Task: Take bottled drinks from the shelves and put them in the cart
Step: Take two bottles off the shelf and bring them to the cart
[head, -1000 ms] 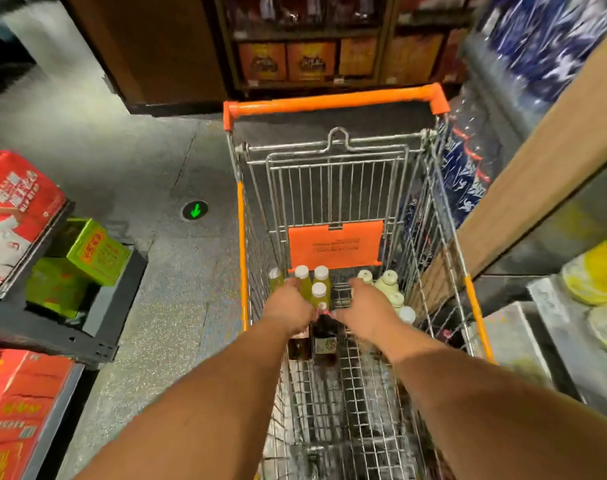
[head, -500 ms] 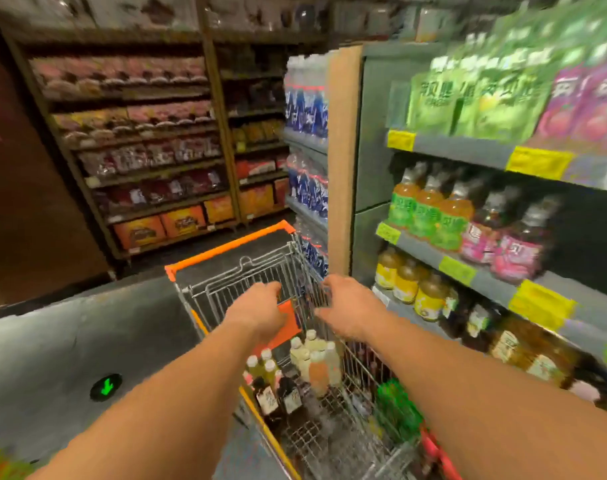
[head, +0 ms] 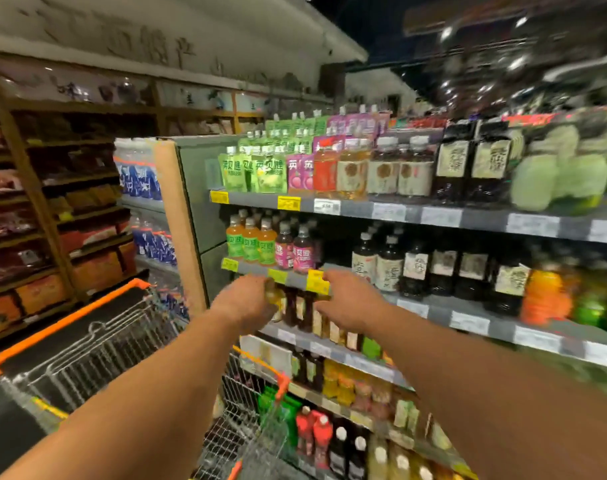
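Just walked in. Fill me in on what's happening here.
A person is stocking a shopping cart with bottled drinks. Both arms reach toward a drinks shelf. The left hand is at a yellowish bottle, though blur hides whether it grips it. The right hand hovers in front of the dark bottles beside it, holding nothing visible.

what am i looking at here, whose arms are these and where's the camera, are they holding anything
There is no machine here: the camera sits on a person's head, looking forward and down, so the two bare arms are their own. They stand in a shop aisle facing drink shelves packed with bottles and pouches. The left hand and right hand reach towards a row of dark bottles below the yellow price tags. The picture is blurred, so I cannot tell whether either hand has a grip on a bottle yet. The wire shopping cart with orange trim stands at lower left.
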A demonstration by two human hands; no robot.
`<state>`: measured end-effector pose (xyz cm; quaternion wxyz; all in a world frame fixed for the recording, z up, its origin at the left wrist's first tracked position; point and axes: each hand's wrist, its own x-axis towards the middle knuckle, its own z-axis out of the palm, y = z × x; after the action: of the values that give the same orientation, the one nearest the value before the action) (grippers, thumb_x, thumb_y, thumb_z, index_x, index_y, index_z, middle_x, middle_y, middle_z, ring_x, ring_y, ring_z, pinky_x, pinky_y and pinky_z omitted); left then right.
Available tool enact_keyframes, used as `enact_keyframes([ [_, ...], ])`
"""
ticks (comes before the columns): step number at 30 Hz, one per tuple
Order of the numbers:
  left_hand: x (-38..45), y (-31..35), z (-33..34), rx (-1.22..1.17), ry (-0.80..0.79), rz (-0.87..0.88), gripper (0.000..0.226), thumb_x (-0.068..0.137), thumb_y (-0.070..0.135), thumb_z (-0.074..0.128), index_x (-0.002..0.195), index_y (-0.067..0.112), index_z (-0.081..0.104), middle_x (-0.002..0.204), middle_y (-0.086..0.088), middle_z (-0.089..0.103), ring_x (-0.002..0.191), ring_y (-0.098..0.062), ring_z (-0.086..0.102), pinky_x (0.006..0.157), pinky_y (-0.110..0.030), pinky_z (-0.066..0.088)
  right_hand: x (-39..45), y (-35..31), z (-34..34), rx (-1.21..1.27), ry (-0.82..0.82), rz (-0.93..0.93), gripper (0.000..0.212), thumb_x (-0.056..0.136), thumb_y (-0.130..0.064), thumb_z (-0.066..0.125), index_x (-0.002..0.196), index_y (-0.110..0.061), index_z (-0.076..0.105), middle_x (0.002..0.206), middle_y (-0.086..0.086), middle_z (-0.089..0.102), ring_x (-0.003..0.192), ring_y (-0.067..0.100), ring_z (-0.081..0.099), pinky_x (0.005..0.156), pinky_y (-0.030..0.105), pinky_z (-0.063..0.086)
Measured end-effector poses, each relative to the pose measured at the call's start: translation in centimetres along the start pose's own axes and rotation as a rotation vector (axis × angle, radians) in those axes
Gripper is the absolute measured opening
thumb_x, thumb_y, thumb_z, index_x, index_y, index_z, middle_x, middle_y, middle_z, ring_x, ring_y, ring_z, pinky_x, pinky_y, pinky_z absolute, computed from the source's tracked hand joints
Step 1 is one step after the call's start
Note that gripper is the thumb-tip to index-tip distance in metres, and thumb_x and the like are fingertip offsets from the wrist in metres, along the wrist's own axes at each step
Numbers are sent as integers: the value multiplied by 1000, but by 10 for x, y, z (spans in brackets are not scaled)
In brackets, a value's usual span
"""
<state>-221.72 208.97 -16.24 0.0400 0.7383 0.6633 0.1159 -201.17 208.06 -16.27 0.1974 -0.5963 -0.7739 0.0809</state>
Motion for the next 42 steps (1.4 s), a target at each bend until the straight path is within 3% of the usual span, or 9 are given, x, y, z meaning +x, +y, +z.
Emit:
enact_keyframes([
  [2,-4,44,2,-42,-7,93,40,85,31,64,124,24,59,123,-8,66,111,-30,62,89,-36,50,-34,20,-25,-25,41,57,45,86,-39,64,126,-20,54,126,8,59,116,30,56,87,33,44],
  [5,-10,107,1,-43,0,258,56,86,36,66,140,29,51,135,-4,61,120,-28,59,96,-36,49,-87,49,-62,-87,95,202,60,87,-45,62,139,-20,45,137,8,52,124,28,50,99,36,42],
  [9,-33,186,1,-74,-21,491,55,87,35,63,140,30,51,137,-3,59,123,-26,57,101,-38,48,-168,84,-104,-139,175,438,56,87,-45,62,134,-18,48,134,9,54,118,29,53,92,38,46],
  [15,-91,280,8,-92,-88,771,52,90,35,59,140,28,51,140,-3,56,123,-25,56,98,-34,48,-292,99,-142,-192,318,658,46,85,-42,67,122,-16,55,122,10,60,110,32,58,79,34,46],
  [20,-146,353,16,-84,-132,964,51,94,36,58,143,26,48,143,-2,53,127,-26,52,100,-37,47,-383,105,-175,-238,379,830,55,88,-44,64,133,-15,50,123,10,61,106,30,61,83,36,49],
  [24,-189,410,17,-136,-131,1042,49,92,37,61,138,28,51,140,-3,55,122,-26,56,94,-35,48,-445,117,-203,-269,446,925,57,88,-40,65,137,-17,48,131,8,59,110,28,59,84,35,50],
  [32,-269,535,37,-163,-162,1135,57,90,39,61,144,26,48,142,-2,56,126,-24,55,99,-36,49,-571,176,-244,-340,459,1045,60,87,-50,65,136,-20,47,133,5,56,114,27,57,93,42,51],
  [36,-310,599,46,-177,-175,1162,55,91,39,62,143,28,48,136,-3,59,120,-24,58,97,-38,50,-641,215,-275,-331,492,1104,66,87,-48,67,141,-19,43,138,6,54,121,26,55,97,38,48],
  [42,-346,687,73,-194,-188,1159,48,88,34,62,135,27,56,134,-1,60,119,-23,58,87,-31,47,-722,282,-311,-280,474,1203,72,87,-48,67,146,-22,37,138,4,54,117,25,57,93,36,49],
])
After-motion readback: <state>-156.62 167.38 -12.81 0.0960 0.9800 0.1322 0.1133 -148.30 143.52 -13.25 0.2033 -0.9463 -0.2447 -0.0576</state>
